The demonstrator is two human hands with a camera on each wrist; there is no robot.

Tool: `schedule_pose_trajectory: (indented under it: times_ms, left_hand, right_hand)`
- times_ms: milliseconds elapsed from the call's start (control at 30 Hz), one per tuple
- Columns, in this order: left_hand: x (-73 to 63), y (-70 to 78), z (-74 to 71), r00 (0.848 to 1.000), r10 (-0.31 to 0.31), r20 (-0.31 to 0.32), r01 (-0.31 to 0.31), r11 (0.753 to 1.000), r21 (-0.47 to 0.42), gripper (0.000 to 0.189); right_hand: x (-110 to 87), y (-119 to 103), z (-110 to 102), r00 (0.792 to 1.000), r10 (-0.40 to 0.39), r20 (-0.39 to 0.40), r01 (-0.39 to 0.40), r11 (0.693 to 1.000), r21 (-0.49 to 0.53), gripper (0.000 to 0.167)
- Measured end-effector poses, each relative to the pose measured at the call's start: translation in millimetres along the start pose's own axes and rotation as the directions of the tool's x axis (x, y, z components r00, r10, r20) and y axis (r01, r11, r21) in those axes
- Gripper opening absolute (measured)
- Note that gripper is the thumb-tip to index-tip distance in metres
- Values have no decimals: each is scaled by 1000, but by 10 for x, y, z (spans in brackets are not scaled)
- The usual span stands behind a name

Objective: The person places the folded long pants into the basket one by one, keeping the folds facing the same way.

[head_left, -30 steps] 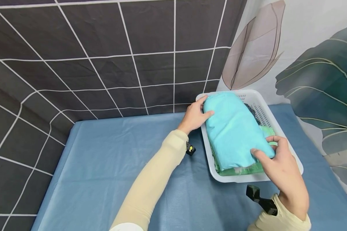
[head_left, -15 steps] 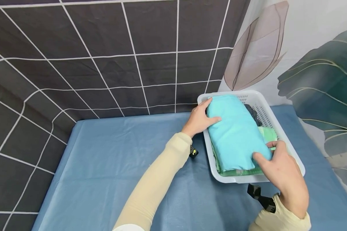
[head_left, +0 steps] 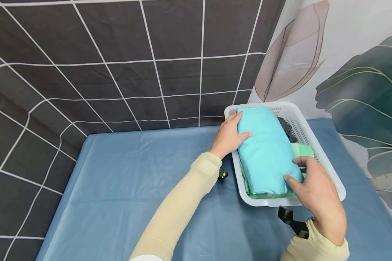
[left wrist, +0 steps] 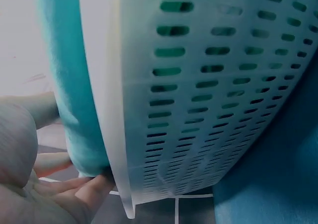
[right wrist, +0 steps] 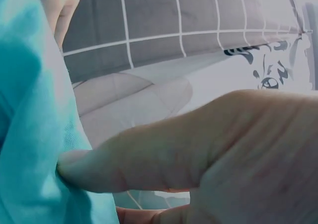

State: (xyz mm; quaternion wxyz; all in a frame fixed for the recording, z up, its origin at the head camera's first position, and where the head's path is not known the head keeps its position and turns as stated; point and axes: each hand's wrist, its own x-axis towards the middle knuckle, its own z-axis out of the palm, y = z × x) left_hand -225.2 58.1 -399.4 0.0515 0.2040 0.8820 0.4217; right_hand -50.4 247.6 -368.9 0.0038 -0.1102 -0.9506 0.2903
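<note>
A thick, folded turquoise cloth [head_left: 266,152] lies lengthwise in a white plastic basket [head_left: 323,163]. My left hand [head_left: 228,136] is at its far left side, thumb on top and fingers extended along the edge by the rim. In the left wrist view, the fingertips of that hand reach to the lower edge of the cloth [left wrist: 82,119]. My right hand [head_left: 320,192] is at the near right corner, pinching the cloth between thumb and curled fingers. The thumb presses a dent into the fabric in the right wrist view; the other fingertips are mostly hidden.
Under and beside the turquoise cloth, the basket holds green cloth [head_left: 302,149] and dark cloth [head_left: 285,127]. It stands on a blue-covered table [head_left: 134,188] against a dark checked curtain [head_left: 173,76]. A leaf-patterned hanging [head_left: 362,90] is at the right.
The cloth's near right corner has drawn inward to the left along with my right hand. My left hand has shifted slightly right with the cloth's far end. More green cloth shows at the right.
</note>
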Motion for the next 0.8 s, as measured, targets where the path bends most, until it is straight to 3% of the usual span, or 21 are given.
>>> schedule_pose_trajectory:
  times_ms: [233,467,633,800]
  left_hand:
    - [-60,-11,35,999,1,-45,-2,1000,-17,69]
    - [-161,-86,33,996,11,-83,-18,996,-90,63]
    - [-270,-145,-73,989,18,-147,-37,990,-134,58]
    - [-447,-205,-250,974,-25,-225,-10,989,-150,54]
  right_hand:
    - [-2,-8,6,999,-37,-25,37,999,-9,51]
    - [-2,-62,34,997,-35,-62,36,999,13,58]
    - [-11,-162,72,986,-69,-153,78,996,50,54]
    - [-11,-247,125,965,-135,-225,150,987,52,49]
